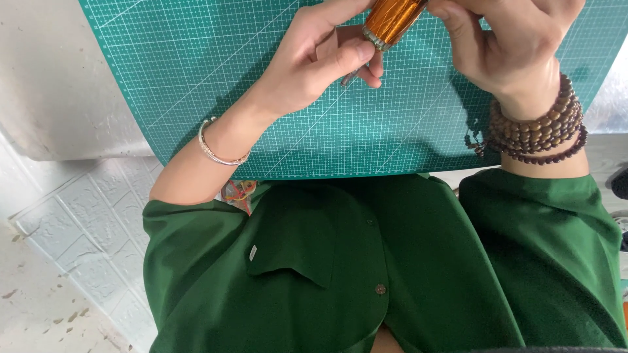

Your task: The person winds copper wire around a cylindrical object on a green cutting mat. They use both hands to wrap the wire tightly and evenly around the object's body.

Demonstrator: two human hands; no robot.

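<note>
On the left, my left hand (320,59) is closed on the lower end of the spool (392,19), the thumb pressing its silver rim. I wear a silver bangle (219,149) on this wrist. The spool (orange, shiny, partly cut by the top edge) is held above the green mat (196,65), between both hands. On the right, my right hand (517,46) closes its fingers on the upper part of the spool. Brown beads (540,127) circle this wrist.
</note>
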